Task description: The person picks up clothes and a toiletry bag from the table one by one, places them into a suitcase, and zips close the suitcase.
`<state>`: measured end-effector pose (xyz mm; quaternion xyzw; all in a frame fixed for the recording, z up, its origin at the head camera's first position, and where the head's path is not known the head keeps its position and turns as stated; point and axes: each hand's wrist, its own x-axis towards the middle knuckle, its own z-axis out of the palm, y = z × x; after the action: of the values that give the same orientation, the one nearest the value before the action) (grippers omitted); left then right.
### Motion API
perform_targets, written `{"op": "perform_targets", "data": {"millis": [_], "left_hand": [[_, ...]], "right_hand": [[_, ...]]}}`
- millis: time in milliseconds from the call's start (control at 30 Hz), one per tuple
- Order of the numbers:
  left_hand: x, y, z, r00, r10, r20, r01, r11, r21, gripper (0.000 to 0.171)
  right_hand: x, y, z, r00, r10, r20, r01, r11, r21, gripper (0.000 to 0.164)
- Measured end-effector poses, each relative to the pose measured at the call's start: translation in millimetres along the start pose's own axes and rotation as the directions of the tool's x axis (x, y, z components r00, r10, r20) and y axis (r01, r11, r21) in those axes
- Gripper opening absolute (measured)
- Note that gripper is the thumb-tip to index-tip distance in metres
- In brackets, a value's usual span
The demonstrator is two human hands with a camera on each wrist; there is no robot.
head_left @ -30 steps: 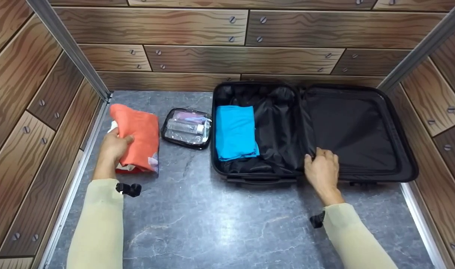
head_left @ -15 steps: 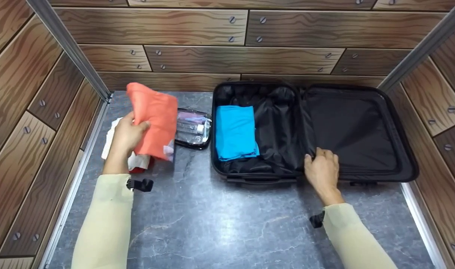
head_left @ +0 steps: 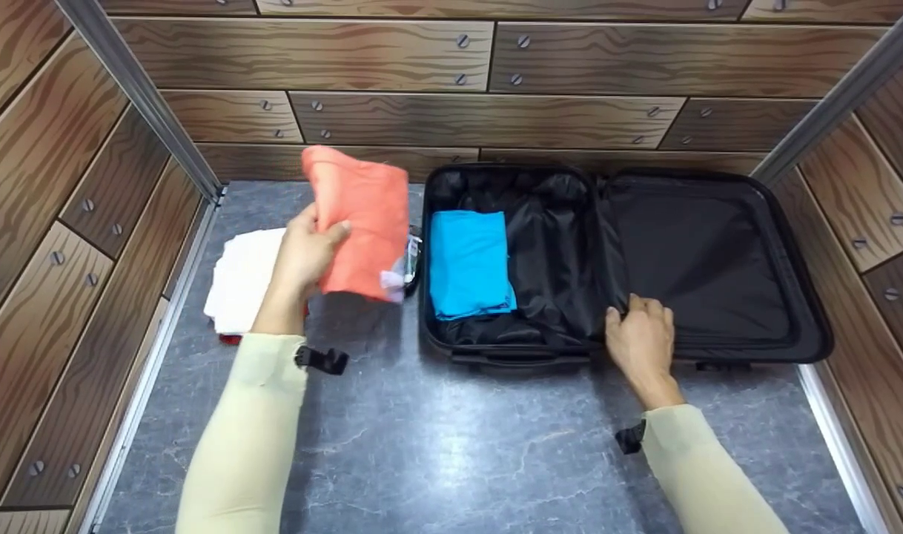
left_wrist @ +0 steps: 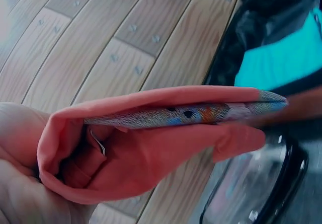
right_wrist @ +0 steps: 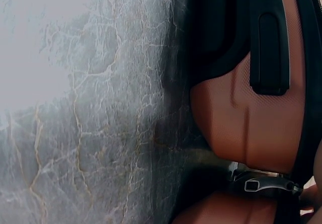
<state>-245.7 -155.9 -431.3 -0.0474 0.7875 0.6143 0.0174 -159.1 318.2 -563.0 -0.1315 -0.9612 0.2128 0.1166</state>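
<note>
My left hand (head_left: 297,256) grips a folded orange garment (head_left: 366,230) by its left side, thumb on top, and holds it up off the floor. From the left wrist, the folds of the orange cloth (left_wrist: 131,168) show a printed patch between the layers. An open black suitcase (head_left: 559,259) lies flat to the right, a folded blue garment (head_left: 468,263) at the left of its deeper half. My right hand (head_left: 642,341) holds the suitcase's near edge where the halves meet. Its fingertips are partly hidden. In the right wrist view, the suitcase's outer shell (right_wrist: 226,113) looks brown.
A stack of folded white cloth (head_left: 245,278), with some red beneath, lies on the floor at left. A clear toiletry pouch (head_left: 413,259), mostly covered by the orange garment, sits against the suitcase's left side. Wood-patterned walls (head_left: 392,55) enclose the grey marbled floor (head_left: 392,430).
My left hand has lifted the orange garment off the stack and carried it right, over the pouch. White cloth beneath is now uncovered. My right hand has stayed on the suitcase edge.
</note>
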Motion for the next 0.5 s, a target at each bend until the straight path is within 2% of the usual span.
{"op": "perform_targets", "data": {"millis": [100, 200, 367, 500], "left_hand": [[2.9, 5.7, 18.4, 0.999, 0.021, 0.027, -0.019, 0.995, -0.100, 0.043], [6.1, 10.0, 37.8, 0.997, 0.032, 0.074, -0.016, 0.977, -0.211, 0.049], [10.1, 11.7, 72.3, 0.985, 0.014, 0.174, 0.045, 0.943, -0.331, 0.052], [12.8, 5.3, 101.6, 0.969, -0.004, 0.248, 0.111, 0.902, -0.417, 0.052]], "right_hand": [[-0.3, -0.2, 0.2, 1.000, 0.010, 0.004, -0.010, 1.000, 0.007, 0.057], [-0.4, -1.0, 0.7, 1.000, 0.011, 0.006, -0.011, 1.000, 0.011, 0.057], [-0.3, -1.4, 1.4, 1.000, 0.012, -0.005, -0.012, 1.000, 0.014, 0.056], [-0.5, -1.4, 1.9, 1.000, 0.013, -0.006, -0.013, 1.000, 0.012, 0.056]]}}
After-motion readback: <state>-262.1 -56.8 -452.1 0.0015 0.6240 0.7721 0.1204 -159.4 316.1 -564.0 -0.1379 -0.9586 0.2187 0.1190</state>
